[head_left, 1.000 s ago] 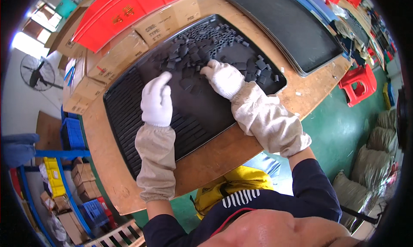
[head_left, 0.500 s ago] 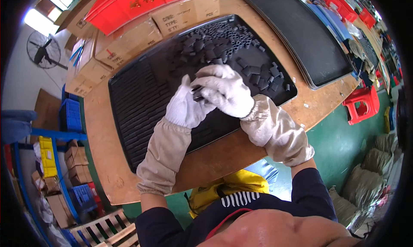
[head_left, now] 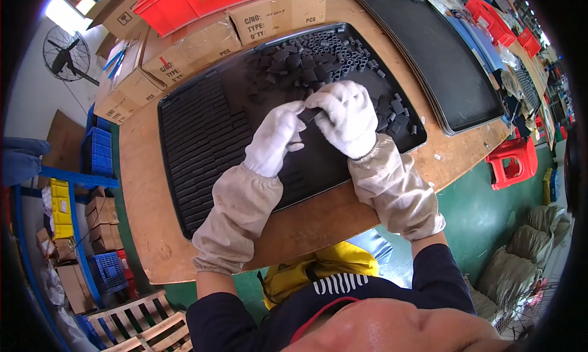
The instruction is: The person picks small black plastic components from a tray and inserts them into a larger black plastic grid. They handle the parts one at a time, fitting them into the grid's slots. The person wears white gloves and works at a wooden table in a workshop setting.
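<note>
Both my hands wear white gloves and meet over a large black tray (head_left: 331,168). A small black piece (head_left: 311,114) shows between their fingertips, partly hidden; its exact kind cannot be made out. My left hand (head_left: 275,137) pinches at its left side, thumb and finger together. From the right, my right hand (head_left: 348,116) closes on it with curled fingers. Flat black pieces (head_left: 202,143) lie in tight rows across the tray's left part. Toward the far side is a heap of loose black pieces (head_left: 294,64), with short black tubes (head_left: 334,49) beside it. More loose pieces (head_left: 392,113) lie right of my right hand.
Cardboard boxes (head_left: 190,55) and a red bin (head_left: 202,9) stand along the wooden table's (head_left: 156,229) far edge. Stacked black trays (head_left: 435,58) lie at the right. A red stool (head_left: 513,162) is on the floor. Blue shelving (head_left: 79,229) stands at the left.
My hands were cupped together around a dark piece. They have moved right and slightly away from me, and now touch only near the fingertips, the left hand's fingers less folded over.
</note>
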A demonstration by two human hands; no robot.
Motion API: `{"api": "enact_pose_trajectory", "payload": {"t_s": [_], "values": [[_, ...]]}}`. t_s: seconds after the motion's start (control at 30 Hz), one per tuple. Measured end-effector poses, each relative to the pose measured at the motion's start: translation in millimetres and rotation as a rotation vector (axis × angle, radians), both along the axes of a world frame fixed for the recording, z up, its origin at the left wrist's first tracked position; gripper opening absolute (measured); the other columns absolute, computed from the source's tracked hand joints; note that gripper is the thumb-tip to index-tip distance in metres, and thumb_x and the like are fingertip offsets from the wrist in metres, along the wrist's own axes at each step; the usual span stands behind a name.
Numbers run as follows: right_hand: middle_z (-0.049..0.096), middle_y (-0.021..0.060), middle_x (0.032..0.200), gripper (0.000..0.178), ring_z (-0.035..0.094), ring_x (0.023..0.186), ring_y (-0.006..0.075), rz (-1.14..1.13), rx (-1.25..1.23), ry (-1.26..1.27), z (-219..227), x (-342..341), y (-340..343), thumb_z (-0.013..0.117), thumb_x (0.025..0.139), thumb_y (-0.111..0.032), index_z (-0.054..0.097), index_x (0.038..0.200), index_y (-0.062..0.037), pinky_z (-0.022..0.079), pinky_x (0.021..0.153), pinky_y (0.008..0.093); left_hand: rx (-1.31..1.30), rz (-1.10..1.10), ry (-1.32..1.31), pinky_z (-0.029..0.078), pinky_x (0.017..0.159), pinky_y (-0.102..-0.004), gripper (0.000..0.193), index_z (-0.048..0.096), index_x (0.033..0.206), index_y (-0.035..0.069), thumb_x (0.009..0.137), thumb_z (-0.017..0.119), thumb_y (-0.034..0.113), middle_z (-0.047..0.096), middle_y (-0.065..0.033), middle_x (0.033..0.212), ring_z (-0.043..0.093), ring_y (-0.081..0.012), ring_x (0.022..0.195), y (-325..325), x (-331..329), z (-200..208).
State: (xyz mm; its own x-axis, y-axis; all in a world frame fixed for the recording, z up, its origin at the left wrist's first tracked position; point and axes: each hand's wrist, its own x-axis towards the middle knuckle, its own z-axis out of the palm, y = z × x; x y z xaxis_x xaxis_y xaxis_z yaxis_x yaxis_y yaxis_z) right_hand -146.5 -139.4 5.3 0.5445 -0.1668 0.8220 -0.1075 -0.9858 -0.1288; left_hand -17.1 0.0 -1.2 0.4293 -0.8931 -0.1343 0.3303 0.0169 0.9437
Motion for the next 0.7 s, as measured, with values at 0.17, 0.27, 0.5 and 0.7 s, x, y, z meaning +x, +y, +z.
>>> {"api": "enact_pose_trajectory", "payload": {"t_s": [0.17, 0.27, 0.5, 0.7], "values": [[0.059, 0.0016, 0.093, 0.04, 0.061, 0.089, 0.0255, 0.034, -0.063, -0.006, 1.1, 3.4, 10.6, 0.075, 0.062, -0.012, 0.067, 0.101, -0.0182, 0.05, 0.076, 0.0391, -0.005, 0.015, -0.338, 0.053, 0.066, -0.0214, 0.035, 0.063, 0.122, 0.007, 0.091, 0.074, 0.02, 0.057, 0.0029, 0.093, 0.056, -0.0052, 0.079, -1.1, 0.5, -7.4], [0.061, 0.0019, 0.095, 0.038, 0.062, 0.088, 0.0254, 0.092, -0.017, 0.006, 5.7, 0.3, 3.2, 0.076, 0.063, -0.012, 0.067, 0.1, -0.018, 0.051, 0.076, 0.0389, 0.083, -0.033, -0.26, 0.056, 0.077, -0.0279, 0.04, 0.058, 0.13, 0.007, 0.095, 0.068, 0.023, 0.061, -0.0013, 0.105, 0.06, -0.01, 0.093, 0.9, 1.1, 0.8], [0.068, 0.0106, 0.109, 0.03, 0.065, 0.102, 0.0291, -0.3, 0.123, 0.145, 6.4, -18.6, -61.3, 0.067, 0.079, -0.011, 0.068, 0.108, -0.0125, 0.051, 0.086, 0.0436, 0.09, 0.011, -0.203, 0.056, 0.071, -0.024, 0.032, 0.067, 0.117, 0.006, 0.09, 0.073, 0.022, 0.062, 0.0005, 0.097, 0.059, -0.0062, 0.08, 5.7, 6.5, 1.3], [0.068, 0.0061, 0.11, 0.037, 0.061, 0.11, 0.0269, -0.738, 0.057, 0.341, -43.7, -54.4, -119.7, 0.065, 0.085, -0.017, 0.063, 0.122, -0.0181, 0.048, 0.09, 0.0434, 0.059, -0.031, -0.227, 0.051, 0.066, -0.0244, 0.026, 0.066, 0.117, 0.005, 0.095, 0.067, 0.02, 0.062, -0.0002, 0.09, 0.056, -0.0063, 0.072, 1.5, 2.8, 0.9]]}}
